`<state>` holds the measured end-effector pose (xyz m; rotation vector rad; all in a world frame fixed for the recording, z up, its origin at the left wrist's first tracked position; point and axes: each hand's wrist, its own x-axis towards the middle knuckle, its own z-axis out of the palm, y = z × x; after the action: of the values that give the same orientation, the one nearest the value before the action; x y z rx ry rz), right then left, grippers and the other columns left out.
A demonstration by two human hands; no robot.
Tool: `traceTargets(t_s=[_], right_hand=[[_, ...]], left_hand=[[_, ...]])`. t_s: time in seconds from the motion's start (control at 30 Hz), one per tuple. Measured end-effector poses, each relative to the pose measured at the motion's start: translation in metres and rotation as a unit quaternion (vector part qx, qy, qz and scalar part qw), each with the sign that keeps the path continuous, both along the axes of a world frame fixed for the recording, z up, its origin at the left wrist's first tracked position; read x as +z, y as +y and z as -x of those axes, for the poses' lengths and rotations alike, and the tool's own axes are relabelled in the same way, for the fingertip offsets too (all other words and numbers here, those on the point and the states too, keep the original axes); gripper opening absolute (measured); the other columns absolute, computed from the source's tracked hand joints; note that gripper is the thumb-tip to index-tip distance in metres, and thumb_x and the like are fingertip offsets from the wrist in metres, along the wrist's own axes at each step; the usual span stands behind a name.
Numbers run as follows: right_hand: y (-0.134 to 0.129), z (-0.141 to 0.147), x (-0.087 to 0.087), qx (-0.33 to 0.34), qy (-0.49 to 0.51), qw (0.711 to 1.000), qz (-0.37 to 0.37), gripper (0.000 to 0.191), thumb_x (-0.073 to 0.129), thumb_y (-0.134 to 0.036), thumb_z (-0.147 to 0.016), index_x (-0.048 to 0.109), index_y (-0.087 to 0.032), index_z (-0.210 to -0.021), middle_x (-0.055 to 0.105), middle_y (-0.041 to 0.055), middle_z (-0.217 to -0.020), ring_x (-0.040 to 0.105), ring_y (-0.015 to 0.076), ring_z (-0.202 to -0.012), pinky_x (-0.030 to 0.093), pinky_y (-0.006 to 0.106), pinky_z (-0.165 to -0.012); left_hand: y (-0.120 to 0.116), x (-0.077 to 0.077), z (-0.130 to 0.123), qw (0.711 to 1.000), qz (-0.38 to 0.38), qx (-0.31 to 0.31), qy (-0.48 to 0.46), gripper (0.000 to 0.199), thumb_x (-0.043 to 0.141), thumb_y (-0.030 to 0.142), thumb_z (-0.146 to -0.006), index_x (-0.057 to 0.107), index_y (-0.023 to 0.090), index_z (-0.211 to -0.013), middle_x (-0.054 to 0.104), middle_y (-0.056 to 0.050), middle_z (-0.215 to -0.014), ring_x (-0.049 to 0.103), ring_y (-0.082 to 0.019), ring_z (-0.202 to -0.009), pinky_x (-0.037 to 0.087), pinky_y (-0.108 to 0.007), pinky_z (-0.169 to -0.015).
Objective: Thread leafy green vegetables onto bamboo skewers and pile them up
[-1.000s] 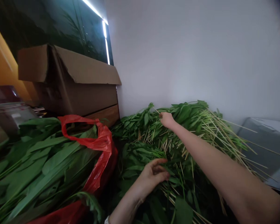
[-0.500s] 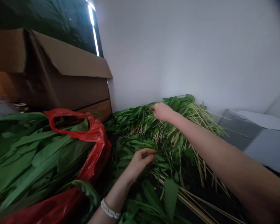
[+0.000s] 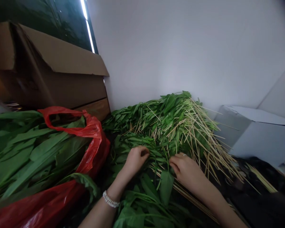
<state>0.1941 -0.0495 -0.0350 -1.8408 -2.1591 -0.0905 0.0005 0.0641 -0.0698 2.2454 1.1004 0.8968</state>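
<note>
Near the middle, my left hand (image 3: 136,159) is closed in a pinch over green leafy stems (image 3: 154,147); what it grips is too small to tell. A beaded bracelet circles that wrist. To its right, my right hand (image 3: 184,164) wears a ring and has its fingers drawn together beside the stems, their tips partly hidden. Behind both hands lies a long heap of green leaves (image 3: 171,104) with many thin wooden sticks (image 3: 192,126) poking out. Loose leaves (image 3: 166,186) and more sticks (image 3: 192,202) lie below and between the hands.
At left, a red plastic bag (image 3: 95,129) holds large green leaves (image 3: 47,145). An open cardboard box (image 3: 68,60) stands behind it. A white box (image 3: 263,136) is at the right, against the pale wall (image 3: 180,47). Pale sticks (image 3: 263,180) lie on black material at the right.
My right hand has come back from the top of the leaf heap to beside my left hand. A thin stick now lies on the heap where it was. The view has shifted slightly.
</note>
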Motion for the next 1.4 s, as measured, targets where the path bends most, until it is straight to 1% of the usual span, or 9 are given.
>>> traceTargets(t_s=[0.2, 0.33, 0.53, 0.7, 0.83, 1.0, 1.23, 1.33, 1.4], right_hand=[[-0.004, -0.003, -0.032, -0.023, -0.016, 0.994, 0.104, 0.014, 0.051, -0.013, -0.082, 0.064, -0.018, -0.077, 0.065, 0.0059, -0.086, 0.059, 0.0203, -0.088, 0.039, 0.028, -0.075], [-0.006, 0.000, -0.038, -0.047, -0.001, 0.992, 0.119, 0.013, 0.050, -0.013, -0.081, 0.063, -0.017, -0.082, 0.066, 0.0074, -0.087, 0.060, 0.0220, -0.088, 0.039, 0.029, -0.072], [-0.007, -0.004, -0.039, -0.059, 0.039, 0.989, 0.130, 0.013, 0.051, -0.012, -0.079, 0.061, -0.020, -0.076, 0.066, 0.0025, -0.082, 0.062, 0.0180, -0.086, 0.037, 0.025, -0.069], [-0.006, -0.001, -0.033, -0.066, 0.071, 0.990, 0.102, 0.015, 0.046, -0.014, -0.086, 0.059, -0.021, -0.083, 0.063, 0.0007, -0.088, 0.061, 0.0151, -0.085, 0.037, 0.023, -0.070], [-0.007, 0.001, -0.029, -0.069, 0.096, 0.991, 0.066, 0.020, 0.040, -0.018, -0.092, 0.059, -0.023, -0.095, 0.061, 0.0017, -0.096, 0.061, 0.0149, -0.085, 0.038, 0.023, -0.068], [-0.011, 0.001, -0.024, -0.046, -0.012, 0.995, 0.090, 0.025, 0.042, -0.015, -0.091, 0.062, -0.024, -0.103, 0.065, 0.0034, -0.093, 0.061, 0.0185, -0.087, 0.038, 0.025, -0.065], [-0.019, -0.004, -0.002, -0.113, -0.175, 0.973, 0.102, 0.032, 0.043, 0.001, -0.081, 0.071, -0.016, -0.083, 0.068, 0.0134, -0.088, 0.059, 0.0302, -0.097, 0.040, 0.037, -0.075], [-0.023, -0.007, 0.004, -0.152, -0.181, 0.969, 0.070, 0.030, 0.045, -0.001, -0.080, 0.071, -0.016, -0.081, 0.067, 0.0139, -0.085, 0.060, 0.0321, -0.094, 0.041, 0.040, -0.073], [-0.025, -0.007, 0.004, -0.160, -0.154, 0.974, 0.031, 0.031, 0.045, -0.001, -0.079, 0.070, -0.017, -0.091, 0.067, 0.0121, -0.087, 0.061, 0.0298, -0.090, 0.042, 0.038, -0.072]], left_hand=[[-0.006, -0.003, 0.000, 0.974, -0.105, 0.062, 0.192, 0.010, 0.064, 0.015, -0.075, 0.070, 0.020, -0.081, 0.066, -0.008, -0.088, 0.058, -0.024, -0.090, 0.043, -0.031, -0.073], [-0.007, -0.004, -0.002, 0.963, -0.124, 0.065, 0.231, 0.007, 0.065, 0.015, -0.075, 0.070, 0.019, -0.076, 0.065, -0.009, -0.084, 0.057, -0.025, -0.088, 0.043, -0.033, -0.075], [-0.009, 0.011, -0.004, 0.991, -0.120, 0.044, 0.043, 0.014, 0.054, 0.022, -0.086, 0.067, 0.021, -0.092, 0.068, -0.006, -0.092, 0.060, -0.022, -0.091, 0.043, -0.032, -0.084], [-0.015, 0.018, -0.008, 0.992, -0.042, 0.000, -0.123, 0.016, 0.057, 0.029, -0.086, 0.068, 0.020, -0.095, 0.071, -0.005, -0.091, 0.064, -0.020, -0.084, 0.046, -0.028, -0.077], [-0.015, 0.014, -0.011, 0.987, 0.060, -0.039, -0.144, 0.017, 0.065, 0.029, -0.078, 0.071, 0.017, -0.090, 0.073, -0.005, -0.084, 0.065, -0.020, -0.077, 0.048, -0.027, -0.073], [-0.012, 0.012, -0.014, 0.966, 0.165, -0.054, -0.194, 0.024, 0.067, 0.031, -0.075, 0.072, 0.014, -0.092, 0.073, -0.006, -0.077, 0.064, -0.018, -0.069, 0.048, -0.027, -0.066], [-0.009, 0.012, -0.013, 0.951, 0.194, -0.033, -0.238, 0.025, 0.068, 0.033, -0.072, 0.072, 0.013, -0.088, 0.073, -0.007, -0.075, 0.064, -0.018, -0.068, 0.048, -0.027, -0.065], [-0.009, 0.011, -0.014, 0.948, 0.203, -0.032, -0.241, 0.027, 0.070, 0.034, -0.071, 0.073, 0.013, -0.087, 0.074, -0.007, -0.076, 0.064, -0.018, -0.069, 0.048, -0.028, -0.065], [-0.009, 0.012, -0.013, 0.947, 0.204, -0.026, -0.246, 0.028, 0.072, 0.035, -0.069, 0.074, 0.013, -0.086, 0.074, -0.007, -0.079, 0.064, -0.018, -0.071, 0.049, -0.028, -0.067]])
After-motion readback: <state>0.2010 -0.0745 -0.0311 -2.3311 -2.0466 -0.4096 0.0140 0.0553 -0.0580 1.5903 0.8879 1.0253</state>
